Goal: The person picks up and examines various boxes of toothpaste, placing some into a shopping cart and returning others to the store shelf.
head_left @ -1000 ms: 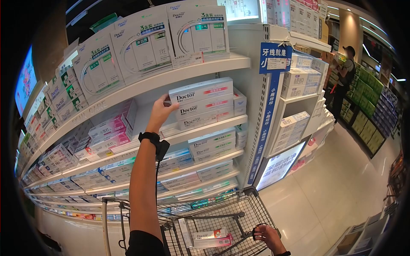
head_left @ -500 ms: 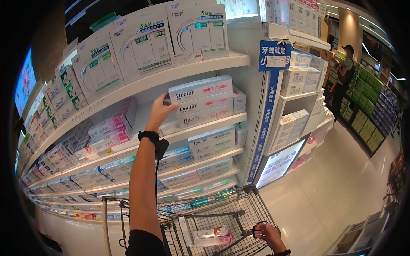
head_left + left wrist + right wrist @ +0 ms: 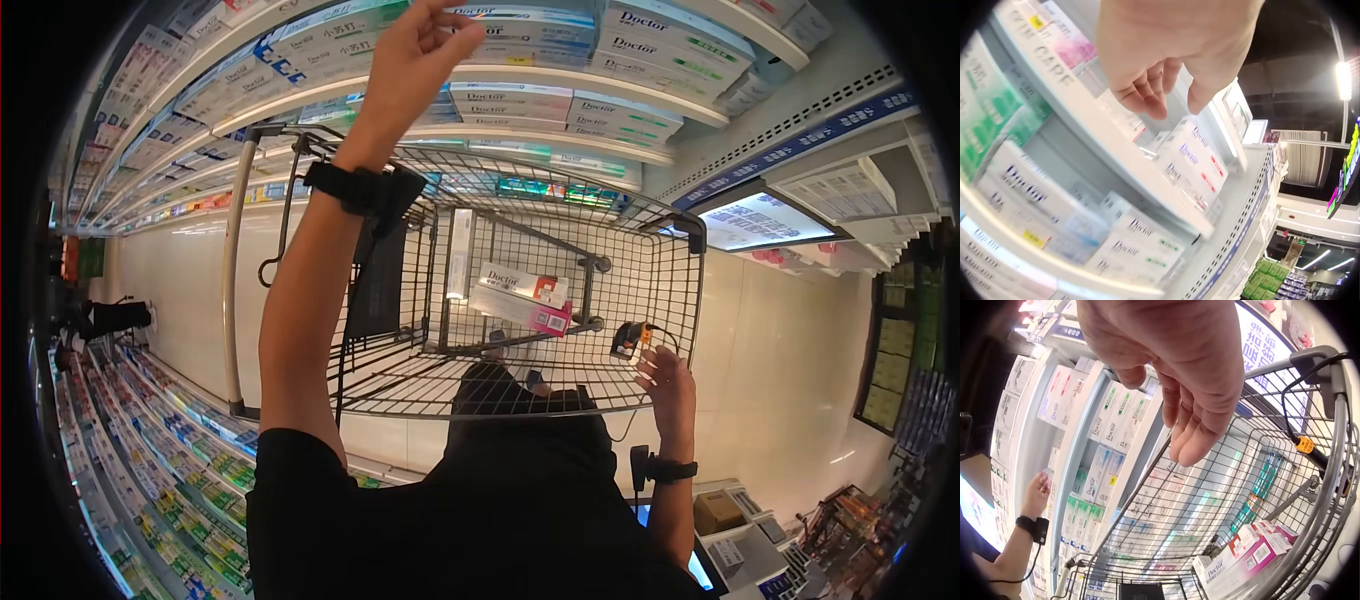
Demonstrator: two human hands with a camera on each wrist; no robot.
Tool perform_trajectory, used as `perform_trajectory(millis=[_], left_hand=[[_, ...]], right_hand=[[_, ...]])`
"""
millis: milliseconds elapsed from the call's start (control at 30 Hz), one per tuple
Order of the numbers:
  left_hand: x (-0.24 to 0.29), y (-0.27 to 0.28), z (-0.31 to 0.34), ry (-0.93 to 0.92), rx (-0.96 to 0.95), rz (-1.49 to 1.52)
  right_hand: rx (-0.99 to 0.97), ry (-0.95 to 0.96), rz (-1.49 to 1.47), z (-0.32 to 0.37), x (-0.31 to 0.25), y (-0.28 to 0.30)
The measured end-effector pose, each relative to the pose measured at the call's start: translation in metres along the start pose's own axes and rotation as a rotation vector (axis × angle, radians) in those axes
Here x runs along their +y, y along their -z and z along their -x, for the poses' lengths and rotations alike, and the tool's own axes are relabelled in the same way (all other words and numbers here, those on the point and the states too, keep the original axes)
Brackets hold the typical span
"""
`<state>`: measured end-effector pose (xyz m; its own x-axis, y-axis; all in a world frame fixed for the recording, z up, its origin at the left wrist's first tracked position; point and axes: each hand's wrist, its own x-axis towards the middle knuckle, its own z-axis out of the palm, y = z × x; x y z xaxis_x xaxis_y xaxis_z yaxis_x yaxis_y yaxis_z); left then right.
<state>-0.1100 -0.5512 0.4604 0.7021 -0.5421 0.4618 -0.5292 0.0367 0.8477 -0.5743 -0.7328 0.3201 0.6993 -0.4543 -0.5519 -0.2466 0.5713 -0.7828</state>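
Note:
My left hand (image 3: 422, 55) is raised in front of the shelves, empty, its fingers loosely bent. In the left wrist view the hand (image 3: 1175, 53) hangs above a stack of Doctor boxes (image 3: 1188, 159), apart from it. My right hand (image 3: 668, 385), also empty with relaxed fingers, is at the cart's near right edge. The metal cart (image 3: 450, 408) stands below, holding a white box (image 3: 460, 250) on its side and two more boxes, one white (image 3: 515, 283) and one with a pink end (image 3: 520, 308). In the right wrist view those boxes (image 3: 1260, 553) lie beyond the right hand (image 3: 1179, 375).
Shelves (image 3: 640, 150) packed with boxed goods run along the far side of the cart. A black device with a cable (image 3: 630, 338) is at the cart's right end. A lit sign panel (image 3: 755, 220) stands at the right, and more stocked shelves are at the lower left.
The head view has tilted down to the cart and my body. My left hand has come away from the stacked Doctor boxes, holding nothing; my right hand stays by the cart's edge.

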Motion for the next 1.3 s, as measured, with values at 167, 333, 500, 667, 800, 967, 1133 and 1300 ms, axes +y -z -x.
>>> perform_trajectory(millis=[167, 333, 500, 667, 800, 967, 1133, 1300], left_hand=[[-0.062, -0.005, 0.14, 0.453, -0.023, -0.026], [-0.139, -0.027, 0.258, 0.649, -0.076, -0.308], [-0.224, -0.05, 0.347, 1.062, -0.136, -0.641], [-0.277, -0.077, 0.386, 1.344, -0.148, -0.631], [-0.29, -0.086, 0.393, 1.348, -0.128, -0.651], [-0.315, -0.091, 0.415, 1.342, -0.146, -0.607], [-0.328, -0.088, 0.42, 1.375, -0.136, -0.605], [-0.299, -0.056, 0.39, 1.363, -0.202, -0.455]], right_hand=[[-0.055, -0.049, 0.057, -0.017, -0.005, -0.015], [-0.081, -0.068, 0.142, -0.029, -0.012, -0.039], [-0.016, -0.104, 0.232, -0.024, -0.009, -0.039], [0.088, -0.131, 0.244, -0.012, 0.003, -0.014], [0.167, -0.194, 0.289, -0.008, 0.006, -0.02], [0.224, -0.233, 0.346, -0.01, 0.005, -0.037], [0.218, -0.235, 0.35, -0.013, 0.005, -0.037], [0.155, -0.189, 0.301, -0.013, 0.009, -0.021]])
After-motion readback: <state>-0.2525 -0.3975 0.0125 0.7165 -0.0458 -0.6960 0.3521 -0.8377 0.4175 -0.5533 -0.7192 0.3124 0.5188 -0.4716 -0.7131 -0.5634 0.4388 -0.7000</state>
